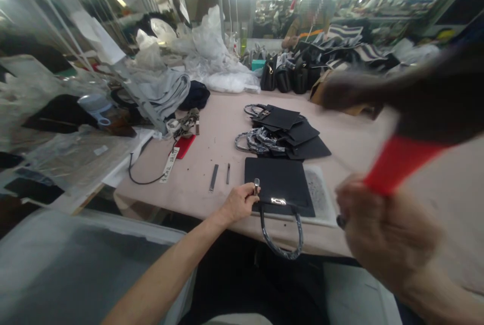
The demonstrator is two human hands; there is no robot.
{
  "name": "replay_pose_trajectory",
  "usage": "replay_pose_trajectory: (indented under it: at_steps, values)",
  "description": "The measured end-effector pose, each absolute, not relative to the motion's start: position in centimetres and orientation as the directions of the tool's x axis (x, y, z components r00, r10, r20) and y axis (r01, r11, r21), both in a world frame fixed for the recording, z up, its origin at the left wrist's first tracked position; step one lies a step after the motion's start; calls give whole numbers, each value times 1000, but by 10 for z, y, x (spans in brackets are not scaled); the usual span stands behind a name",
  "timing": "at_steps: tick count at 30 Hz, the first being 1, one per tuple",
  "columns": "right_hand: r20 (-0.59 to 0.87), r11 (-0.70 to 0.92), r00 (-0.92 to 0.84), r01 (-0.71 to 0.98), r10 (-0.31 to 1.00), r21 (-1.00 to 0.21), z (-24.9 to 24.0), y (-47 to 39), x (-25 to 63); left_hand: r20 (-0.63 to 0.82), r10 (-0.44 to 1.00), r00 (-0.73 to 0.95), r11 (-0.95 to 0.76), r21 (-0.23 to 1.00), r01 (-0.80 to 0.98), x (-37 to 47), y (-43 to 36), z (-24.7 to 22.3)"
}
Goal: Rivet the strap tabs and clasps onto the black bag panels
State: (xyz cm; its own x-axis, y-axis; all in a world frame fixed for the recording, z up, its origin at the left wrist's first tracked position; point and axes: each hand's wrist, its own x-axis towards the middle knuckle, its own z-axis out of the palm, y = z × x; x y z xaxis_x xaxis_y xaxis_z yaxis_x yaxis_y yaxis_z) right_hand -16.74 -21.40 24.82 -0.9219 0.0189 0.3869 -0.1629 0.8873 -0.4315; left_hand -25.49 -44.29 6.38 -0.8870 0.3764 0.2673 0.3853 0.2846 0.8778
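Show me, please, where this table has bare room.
Mostly bare tablecloth lies between the flat red piece and stacked black bag panels; more lies right of the stack, partly hidden by the hammer in the right hand. Crowded: far edge, with plastic bags and black handbags.

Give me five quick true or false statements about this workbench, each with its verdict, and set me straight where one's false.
1. The left hand pinches a small metal tool near the left edge of the front black bag panel. True.
2. The right hand holds nothing. False: it grips a red-handled hammer.
3. A flat metal strip and a thin rod lie left of the front black bag panel. True.
4. The piled black bag panels lie nearer the person than the front one. False: they lie beyond it.
5. The front panel's looped handle points toward the person. True.
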Motion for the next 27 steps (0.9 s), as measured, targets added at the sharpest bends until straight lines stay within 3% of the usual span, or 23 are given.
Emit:
replay_pose_trajectory:
  at_steps: [3,6,10,13,15,20,22,27]
  values:
    - [268,880,-952,-251,-148,-403,233,-216,-167,263,386,-884,313,864,394,-255,-443,63]
    - [149,876,-976,-207,-156,-436,228,-208,-169,279,392,-877,310,857,412,-256,-443,64]
    - [64,854,-998,-23,13,-519,208,-177,-178,267,396,-878,314,860,403,-256,-444,68]
    - [-129,775,-969,246,211,-581,169,-146,-184,269,417,-868,321,850,418,-255,-445,70]
    - [-180,734,-927,371,328,-568,141,-126,-184,271,421,-866,328,845,423,-254,-445,70]
    - [-44,778,-897,404,439,-481,103,-103,-179,254,434,-865,344,840,419,-253,-447,64]
    - [72,826,-920,309,386,-472,97,-108,-179,248,436,-865,355,836,418,-254,-447,64]
    - [242,911,-970,-135,-40,-390,83,-135,-183,344,464,-816,353,774,526,-251,-447,68]
